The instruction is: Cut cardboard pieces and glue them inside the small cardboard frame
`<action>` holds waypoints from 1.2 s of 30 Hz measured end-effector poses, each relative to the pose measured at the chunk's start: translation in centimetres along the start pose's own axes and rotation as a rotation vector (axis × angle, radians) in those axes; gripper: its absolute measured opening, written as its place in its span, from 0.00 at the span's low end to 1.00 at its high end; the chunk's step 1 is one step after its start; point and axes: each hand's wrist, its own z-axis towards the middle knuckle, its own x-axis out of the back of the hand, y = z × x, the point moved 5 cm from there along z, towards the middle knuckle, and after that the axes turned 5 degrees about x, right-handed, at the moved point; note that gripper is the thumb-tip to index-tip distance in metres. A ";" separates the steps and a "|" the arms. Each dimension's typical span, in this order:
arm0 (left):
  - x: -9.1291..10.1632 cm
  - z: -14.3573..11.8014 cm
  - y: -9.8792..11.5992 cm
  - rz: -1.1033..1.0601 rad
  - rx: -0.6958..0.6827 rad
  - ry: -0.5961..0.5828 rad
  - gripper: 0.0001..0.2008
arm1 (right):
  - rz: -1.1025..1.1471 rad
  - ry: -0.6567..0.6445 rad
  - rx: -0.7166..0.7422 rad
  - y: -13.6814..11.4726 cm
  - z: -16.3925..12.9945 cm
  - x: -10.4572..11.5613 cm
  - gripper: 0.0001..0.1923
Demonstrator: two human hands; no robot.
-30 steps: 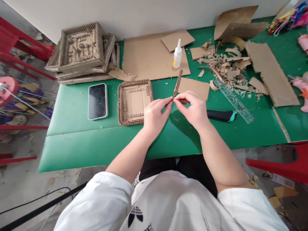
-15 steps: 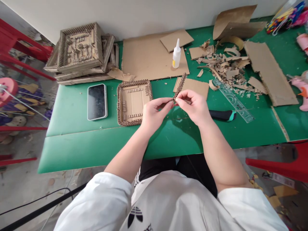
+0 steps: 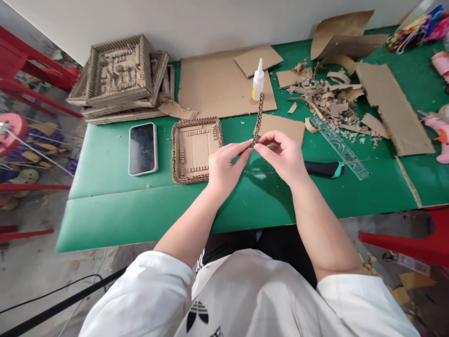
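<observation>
A narrow strip of corrugated cardboard (image 3: 259,114) stands up from between my fingertips, its wavy edge showing. My left hand (image 3: 228,166) pinches its near end between thumb and fingers. My right hand (image 3: 282,157) is closed on the same end, fingertips almost meeting the left ones. Just left of my left hand lies a shallow cardboard tray (image 3: 173,159) with corrugated walls and short ridged strips on its floor, its right corner partly covered by the hand. Beyond the strip, a white glue bottle (image 3: 258,84) stands upright on a cardboard sheet (image 3: 210,84).
A phone (image 3: 142,149) lies left of the tray; stacked cardboard trays (image 3: 119,75) stand behind it. To the right are a black-handled cutter (image 3: 322,168), a clear ruler (image 3: 342,147), cardboard scraps (image 3: 333,98) and a long cardboard piece (image 3: 394,107). A cardboard square (image 3: 284,128) lies behind my right hand.
The corrugated strip has swung from leaning right to nearly upright, its top now in front of the glue bottle's base. Both hands stay almost in place, still pinching its near end.
</observation>
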 end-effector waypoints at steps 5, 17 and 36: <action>0.0 -0.3 0.6 0.099 -0.115 0.046 0.10 | -0.139 0.056 0.094 -0.6 -0.1 0.1 0.08; -1.2 -0.2 -1.1 -0.448 0.271 -0.118 0.11 | -0.258 0.106 0.226 -1.0 -0.4 0.0 0.05; -1.4 0.2 -2.0 -0.514 0.348 -0.094 0.08 | -0.510 0.103 0.437 -1.1 -0.7 -0.7 0.08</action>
